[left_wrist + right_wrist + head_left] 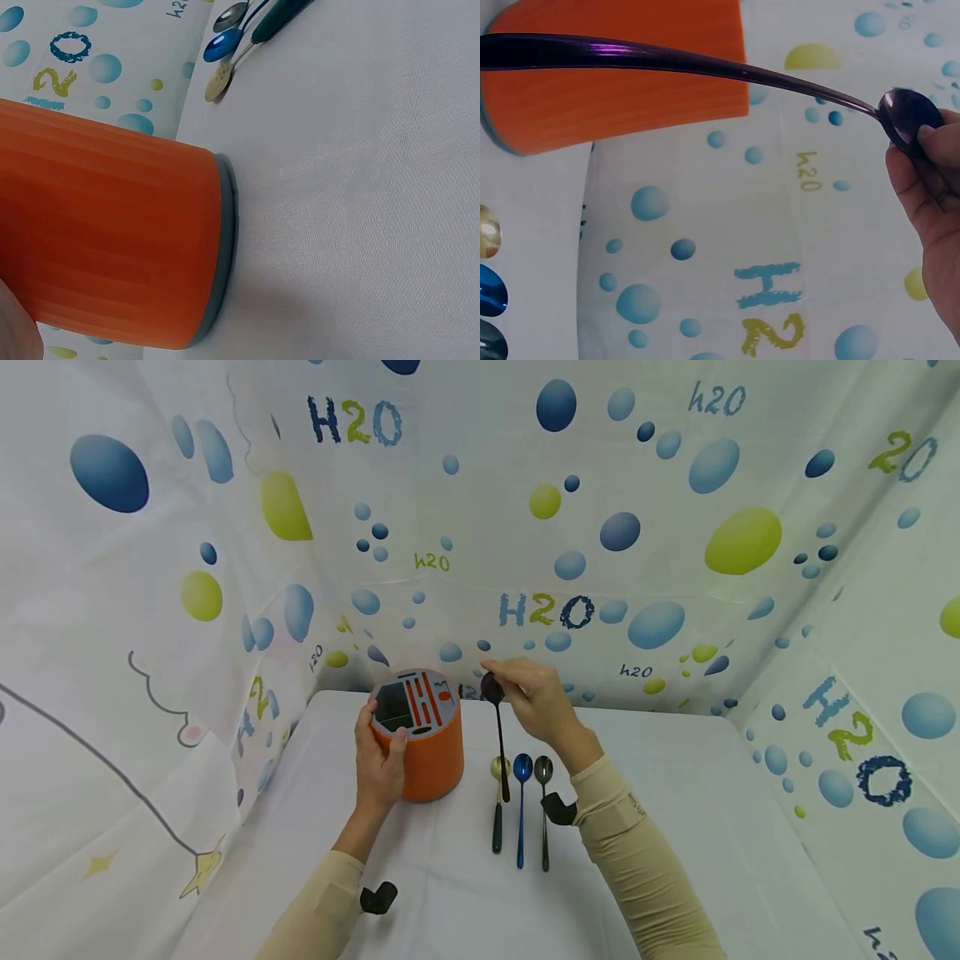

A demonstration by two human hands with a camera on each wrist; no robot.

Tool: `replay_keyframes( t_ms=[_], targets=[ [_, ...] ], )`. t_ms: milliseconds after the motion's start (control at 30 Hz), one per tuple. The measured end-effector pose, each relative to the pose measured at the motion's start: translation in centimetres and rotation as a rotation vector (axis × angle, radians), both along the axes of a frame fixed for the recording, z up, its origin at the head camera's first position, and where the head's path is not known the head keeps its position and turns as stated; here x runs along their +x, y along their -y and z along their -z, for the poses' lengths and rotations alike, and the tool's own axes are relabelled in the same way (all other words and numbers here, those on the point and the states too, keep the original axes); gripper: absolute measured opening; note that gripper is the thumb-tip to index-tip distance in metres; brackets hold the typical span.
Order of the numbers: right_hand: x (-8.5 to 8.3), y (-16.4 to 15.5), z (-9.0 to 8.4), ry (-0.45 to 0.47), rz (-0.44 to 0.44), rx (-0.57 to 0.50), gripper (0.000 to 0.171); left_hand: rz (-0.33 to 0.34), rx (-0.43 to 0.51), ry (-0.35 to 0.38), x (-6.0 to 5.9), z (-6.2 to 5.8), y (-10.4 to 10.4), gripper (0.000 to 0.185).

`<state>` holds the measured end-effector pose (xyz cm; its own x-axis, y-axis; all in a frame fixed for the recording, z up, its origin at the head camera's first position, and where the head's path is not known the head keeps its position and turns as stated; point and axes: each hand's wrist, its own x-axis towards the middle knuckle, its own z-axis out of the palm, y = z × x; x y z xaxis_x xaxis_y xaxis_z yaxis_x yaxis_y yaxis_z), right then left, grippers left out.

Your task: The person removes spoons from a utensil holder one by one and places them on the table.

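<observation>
An orange round utensil holder (432, 768) has a grey top with a dark rectangular opening and several narrow slots. My left hand (382, 762) grips its upper side, thumb over the rim; in the left wrist view the grey base (223, 255) is at the white tablecloth. To the right of the holder, my right hand (534, 697) pinches a dark purple long-handled spoon (909, 124) by its bowl, the handle hanging down. Below it lie a gold spoon with a dark green handle (497, 827), a blue spoon (521, 810) and a dark grey spoon (545, 827).
White cloth covers the table (675, 827). A curtain (480, 527) printed with blue and green spots rises behind it and along the sides. A black wrist-camera mount (558, 810) on the right sleeve overlaps the grey spoon in the head view.
</observation>
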<state>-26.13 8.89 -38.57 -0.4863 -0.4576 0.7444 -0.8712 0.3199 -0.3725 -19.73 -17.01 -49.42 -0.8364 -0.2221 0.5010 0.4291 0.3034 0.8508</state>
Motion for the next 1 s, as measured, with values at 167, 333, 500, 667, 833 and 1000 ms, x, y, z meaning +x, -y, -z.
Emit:
replay_keyframes(
  t_ms=[167,333,500,667,833,1000],
  targets=[
    [0.0,-0.3,0.6,0.032,0.016,0.011,0.03,-0.003,-0.01,0.007,0.1,-0.2,0.0,0.062],
    [0.0,-0.7,1.2,0.083,0.045,0.028,0.03,-0.001,-0.005,0.006,0.1,-0.2,0.0,0.062],
    [-0.1,-1.3,2.2,0.131,0.072,0.04,0.03,-0.012,-0.003,0.014,0.2,-0.2,-0.2,0.063],
    [-0.3,-1.9,3.3,0.13,0.099,0.041,0.03,-0.027,-0.01,0.016,0.1,0.0,-0.2,0.063],
    [-0.3,-2.5,4.3,0.191,0.118,0.019,0.029,-0.03,-0.002,0.008,-1.0,1.5,0.2,0.062],
    [-0.3,-3.1,5.6,0.293,0.158,-0.009,0.028,-0.037,-0.008,0.013,-2.3,3.6,0.9,0.065]
  ],
)
